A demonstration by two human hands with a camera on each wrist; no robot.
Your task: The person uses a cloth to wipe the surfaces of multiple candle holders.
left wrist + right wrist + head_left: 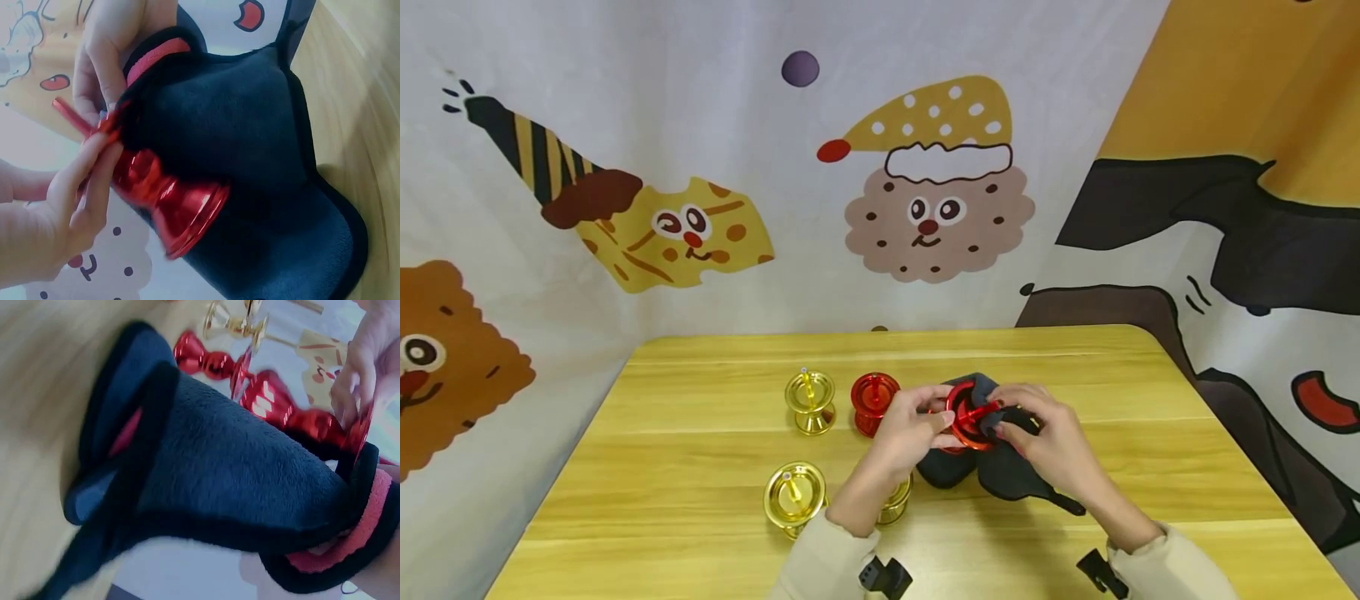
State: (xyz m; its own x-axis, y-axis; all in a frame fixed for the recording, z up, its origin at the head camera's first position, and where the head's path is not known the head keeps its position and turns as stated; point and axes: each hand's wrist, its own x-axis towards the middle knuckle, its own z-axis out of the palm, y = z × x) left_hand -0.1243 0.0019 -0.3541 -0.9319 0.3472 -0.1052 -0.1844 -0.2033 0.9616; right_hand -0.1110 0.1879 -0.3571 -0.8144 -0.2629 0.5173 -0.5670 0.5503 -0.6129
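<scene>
The left hand (913, 429) pinches the rim of a red holder (181, 209), which is tilted between the two hands with its spike toward the right hand (1048, 429), whose fingers grip a dark cloth (947, 469) against the dish. The cloth hangs below and behind the holder, covering part of the right hand in the right wrist view. On the table (662, 442), a second red holder (874, 398) stands just beside the left hand, two gold holders (811, 402) (795, 497) stand farther left, and the left wrist partly hides a third gold holder (896, 502).
</scene>
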